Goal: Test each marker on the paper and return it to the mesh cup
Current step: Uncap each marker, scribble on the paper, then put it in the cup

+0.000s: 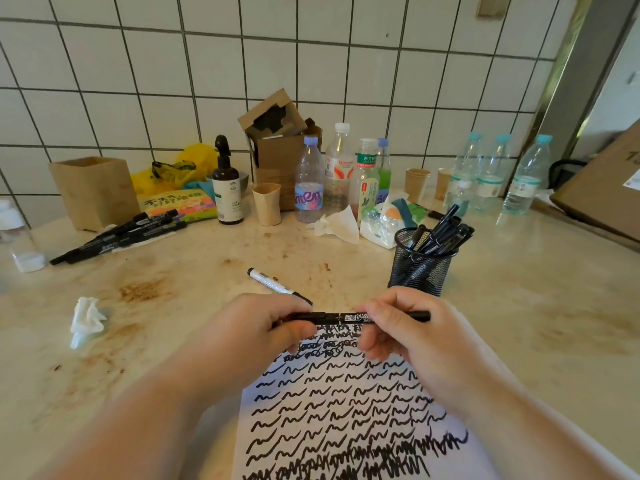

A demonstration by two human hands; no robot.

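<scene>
Tons of clutter around that brown pump bottle (227,188) on the desk (519,306). Right beside it on the right, a beige cup (267,204), then a row of drink bottles (341,171) with a torn cardboard box (275,140) behind them. Left of it, a yellow plastic bag (183,166), a colourful packet (180,206) and a tan square holder (95,190). Well in front and to the left, a crumpled white tissue (86,320). Far off to the right, three water bottles (495,174) and two paper cups (417,183).
</scene>
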